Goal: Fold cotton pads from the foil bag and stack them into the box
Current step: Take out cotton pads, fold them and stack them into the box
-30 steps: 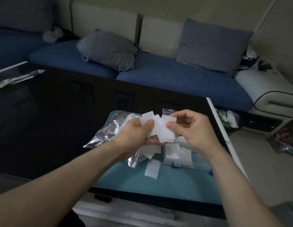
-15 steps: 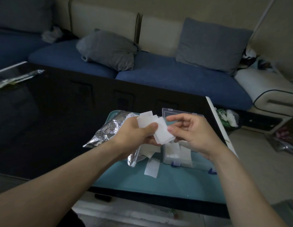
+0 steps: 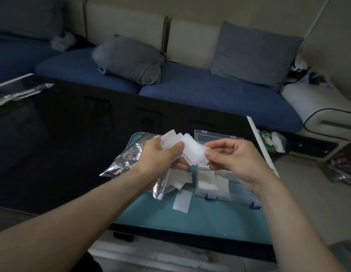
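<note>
My left hand [image 3: 159, 156] holds a fanned bunch of white cotton pads [image 3: 188, 149] above the teal mat [image 3: 190, 216]. My right hand [image 3: 235, 160] pinches the right edge of the frontmost pad with thumb and forefinger. Under the hands stands a clear plastic box [image 3: 214, 187] with blue clasps and its lid up, with folded pads inside. The crumpled foil bag [image 3: 127, 160] lies to the left of the box, more pads spilling from its mouth. One loose pad [image 3: 181, 201] lies flat on the mat in front.
The mat sits on a dark glossy table [image 3: 62, 144] whose right edge runs close past the box. Behind the table is a blue sofa [image 3: 210, 91] with grey cushions. A plastic wrapper [image 3: 19, 93] lies on the table's far left. Bags lie on the floor at right.
My right hand has shifted right and now pinches only the edge of the front pad. The bunch in my left hand has tilted and fanned out more. The box lid has come into view.
</note>
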The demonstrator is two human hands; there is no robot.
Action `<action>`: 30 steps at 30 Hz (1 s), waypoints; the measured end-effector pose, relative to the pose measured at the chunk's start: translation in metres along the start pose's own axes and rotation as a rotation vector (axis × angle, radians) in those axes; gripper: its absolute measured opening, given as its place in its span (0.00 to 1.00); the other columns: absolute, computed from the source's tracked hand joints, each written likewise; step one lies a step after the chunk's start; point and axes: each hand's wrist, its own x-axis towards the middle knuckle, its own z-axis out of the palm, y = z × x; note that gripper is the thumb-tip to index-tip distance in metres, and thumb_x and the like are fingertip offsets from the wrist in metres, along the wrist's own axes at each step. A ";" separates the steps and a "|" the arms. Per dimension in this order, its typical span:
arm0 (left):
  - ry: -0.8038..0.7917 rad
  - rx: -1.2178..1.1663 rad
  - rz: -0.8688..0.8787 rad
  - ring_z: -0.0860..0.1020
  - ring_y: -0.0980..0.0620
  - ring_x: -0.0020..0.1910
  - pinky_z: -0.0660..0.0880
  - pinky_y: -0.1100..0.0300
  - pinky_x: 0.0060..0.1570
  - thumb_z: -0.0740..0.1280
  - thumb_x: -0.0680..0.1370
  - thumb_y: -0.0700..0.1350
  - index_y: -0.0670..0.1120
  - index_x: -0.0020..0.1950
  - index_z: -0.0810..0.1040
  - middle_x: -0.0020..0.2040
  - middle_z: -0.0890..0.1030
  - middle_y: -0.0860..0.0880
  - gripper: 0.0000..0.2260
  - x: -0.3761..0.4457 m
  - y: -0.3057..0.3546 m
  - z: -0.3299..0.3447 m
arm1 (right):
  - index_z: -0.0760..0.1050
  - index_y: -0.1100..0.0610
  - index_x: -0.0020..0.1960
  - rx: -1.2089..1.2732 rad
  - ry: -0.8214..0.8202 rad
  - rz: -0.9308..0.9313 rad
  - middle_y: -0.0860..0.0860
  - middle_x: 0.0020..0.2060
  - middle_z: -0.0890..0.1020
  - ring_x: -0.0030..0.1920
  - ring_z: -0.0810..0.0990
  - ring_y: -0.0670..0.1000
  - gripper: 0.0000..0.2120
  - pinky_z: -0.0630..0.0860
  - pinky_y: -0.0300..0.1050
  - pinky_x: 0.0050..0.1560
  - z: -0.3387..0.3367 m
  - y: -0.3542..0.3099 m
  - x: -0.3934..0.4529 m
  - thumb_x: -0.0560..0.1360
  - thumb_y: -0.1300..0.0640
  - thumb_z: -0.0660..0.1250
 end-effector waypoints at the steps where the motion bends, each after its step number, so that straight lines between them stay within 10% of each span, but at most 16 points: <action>1: 0.034 0.004 0.001 0.81 0.47 0.30 0.82 0.57 0.34 0.66 0.81 0.38 0.29 0.55 0.75 0.33 0.81 0.41 0.11 0.002 0.000 -0.002 | 0.83 0.59 0.48 0.021 0.034 0.019 0.53 0.36 0.86 0.35 0.84 0.50 0.08 0.80 0.39 0.35 0.000 0.000 -0.001 0.71 0.68 0.74; 7: 0.110 -0.050 -0.003 0.82 0.48 0.29 0.82 0.59 0.35 0.66 0.81 0.38 0.30 0.56 0.74 0.29 0.82 0.45 0.11 0.007 0.002 -0.011 | 0.80 0.60 0.50 0.450 0.207 0.038 0.54 0.36 0.86 0.37 0.86 0.50 0.07 0.81 0.39 0.36 -0.002 -0.009 0.000 0.74 0.68 0.71; 17: -0.003 -0.036 0.012 0.85 0.42 0.40 0.83 0.54 0.41 0.63 0.82 0.38 0.33 0.58 0.74 0.42 0.85 0.40 0.09 0.001 -0.001 0.004 | 0.80 0.49 0.52 -0.251 0.281 -0.067 0.47 0.45 0.84 0.46 0.82 0.46 0.08 0.79 0.44 0.42 0.033 0.008 0.008 0.74 0.51 0.75; 26: -0.024 -0.192 -0.028 0.83 0.43 0.38 0.83 0.54 0.43 0.53 0.86 0.42 0.34 0.51 0.75 0.40 0.83 0.38 0.15 0.003 0.006 0.001 | 0.81 0.56 0.50 0.228 0.266 0.053 0.48 0.37 0.82 0.36 0.77 0.46 0.02 0.74 0.41 0.35 0.024 0.000 0.007 0.79 0.58 0.71; 30: -0.100 -0.199 -0.078 0.84 0.40 0.41 0.83 0.52 0.44 0.55 0.85 0.43 0.32 0.58 0.76 0.46 0.83 0.33 0.15 0.004 0.008 -0.001 | 0.82 0.56 0.53 0.032 0.154 0.016 0.49 0.38 0.82 0.36 0.75 0.47 0.04 0.74 0.42 0.37 0.021 0.006 0.008 0.79 0.59 0.70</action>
